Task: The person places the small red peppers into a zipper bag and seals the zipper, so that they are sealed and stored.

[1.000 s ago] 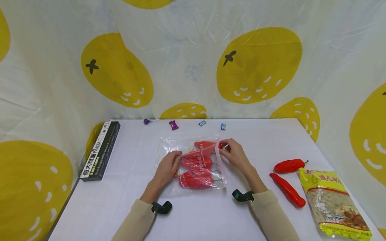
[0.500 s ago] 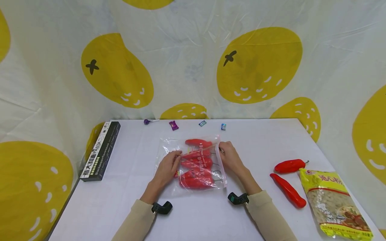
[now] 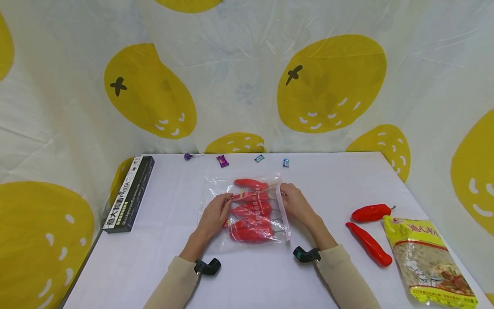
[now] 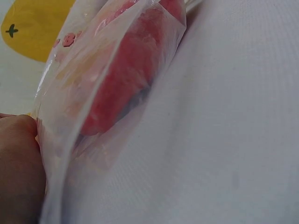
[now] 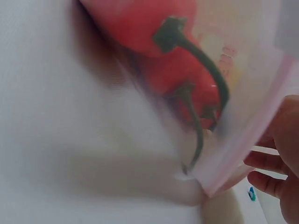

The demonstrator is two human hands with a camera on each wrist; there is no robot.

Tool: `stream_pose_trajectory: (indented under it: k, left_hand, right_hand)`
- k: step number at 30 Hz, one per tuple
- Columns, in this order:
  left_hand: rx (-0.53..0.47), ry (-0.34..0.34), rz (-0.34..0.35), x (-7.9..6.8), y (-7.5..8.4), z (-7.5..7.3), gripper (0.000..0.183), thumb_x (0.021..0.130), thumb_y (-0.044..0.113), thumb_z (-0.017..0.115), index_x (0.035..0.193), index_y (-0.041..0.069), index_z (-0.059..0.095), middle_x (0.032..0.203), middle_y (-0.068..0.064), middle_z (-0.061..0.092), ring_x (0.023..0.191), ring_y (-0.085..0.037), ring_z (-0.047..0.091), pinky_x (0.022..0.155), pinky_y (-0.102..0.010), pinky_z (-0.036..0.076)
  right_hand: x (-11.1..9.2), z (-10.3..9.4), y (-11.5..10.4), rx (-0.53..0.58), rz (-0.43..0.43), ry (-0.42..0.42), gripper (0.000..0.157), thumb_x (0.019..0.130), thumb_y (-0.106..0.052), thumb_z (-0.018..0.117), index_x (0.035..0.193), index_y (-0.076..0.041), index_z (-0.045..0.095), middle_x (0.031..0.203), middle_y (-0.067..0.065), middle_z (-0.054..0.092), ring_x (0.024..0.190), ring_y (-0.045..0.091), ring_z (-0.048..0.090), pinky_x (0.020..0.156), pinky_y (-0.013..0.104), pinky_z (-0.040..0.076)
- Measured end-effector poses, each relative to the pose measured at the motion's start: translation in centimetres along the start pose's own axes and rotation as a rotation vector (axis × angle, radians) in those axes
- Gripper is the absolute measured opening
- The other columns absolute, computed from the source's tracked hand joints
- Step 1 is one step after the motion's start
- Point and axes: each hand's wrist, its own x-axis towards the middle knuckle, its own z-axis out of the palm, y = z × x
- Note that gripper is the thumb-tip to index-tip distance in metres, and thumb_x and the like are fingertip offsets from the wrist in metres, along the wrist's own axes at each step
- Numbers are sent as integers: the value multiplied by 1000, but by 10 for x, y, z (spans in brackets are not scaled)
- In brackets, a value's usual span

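A clear zip bag [image 3: 216,189] with a pink zip edge lies on the table, holding several red chili peppers [image 3: 251,234] with green stems. My left hand [image 3: 212,214] pinches the upper film between thumb and fingers; in the left wrist view its thumb [image 4: 18,140] presses on the plastic. At the bag's right mouth, my right hand [image 3: 297,201] grips the pink edge, its fingertips partly hidden behind the film. In the right wrist view the lower fingers [image 5: 266,182] are bent beside the edge. One pepper [image 3: 251,184] lies at the far side inside the bag.
Two loose red peppers [image 3: 368,244] lie at the right, beside a yellow pasta bag [image 3: 428,262]. A black pasta box [image 3: 129,195] stands at the left edge. Along the back are a purple lollipop [image 3: 188,156], a purple candy [image 3: 222,161] and two small blue candies [image 3: 286,162].
The far pepper has slid left, deeper into the bag, out of my right hand's hold. My right hand has shifted slightly left to the bag's mouth. My left hand stays put.
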Motion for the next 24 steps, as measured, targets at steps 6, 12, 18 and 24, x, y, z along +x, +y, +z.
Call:
stream_pose_trajectory:
  k: [6, 12, 18, 24]
  left_hand:
    - [-4, 6, 7, 0, -1, 2, 27, 98, 29, 47, 120, 18, 56, 121, 2, 62, 117, -16, 57, 98, -38, 49]
    - [-1, 12, 3, 0, -4, 1, 28, 98, 30, 46, 121, 18, 55, 122, 1, 61, 119, -18, 56, 99, -40, 48]
    - [-5, 8, 0, 0, -3, -1, 27, 98, 30, 47, 121, 19, 55, 122, 1, 61, 118, -17, 57, 98, -39, 49]
    - [4, 1, 4, 0, -2, 1, 27, 98, 30, 46, 121, 19, 55, 121, 1, 62, 116, -17, 58, 97, -38, 49]
  right_hand:
    - [-5, -18, -2, -29, 25, -16, 29, 92, -17, 57, 119, -8, 61, 121, 10, 63, 114, 28, 56, 91, 47, 52]
    - [-13, -43, 5, -56, 21, -26, 37, 87, -16, 63, 123, -10, 59, 126, 9, 60, 118, 28, 53, 91, 47, 52]
    - [-30, -75, 19, -82, 73, -40, 41, 87, -17, 64, 126, -11, 56, 129, 11, 56, 119, 29, 50, 92, 51, 50]
    - [-54, -105, 40, -109, 151, -68, 46, 88, -21, 64, 131, -13, 51, 134, 14, 51, 119, 33, 47, 91, 55, 49]
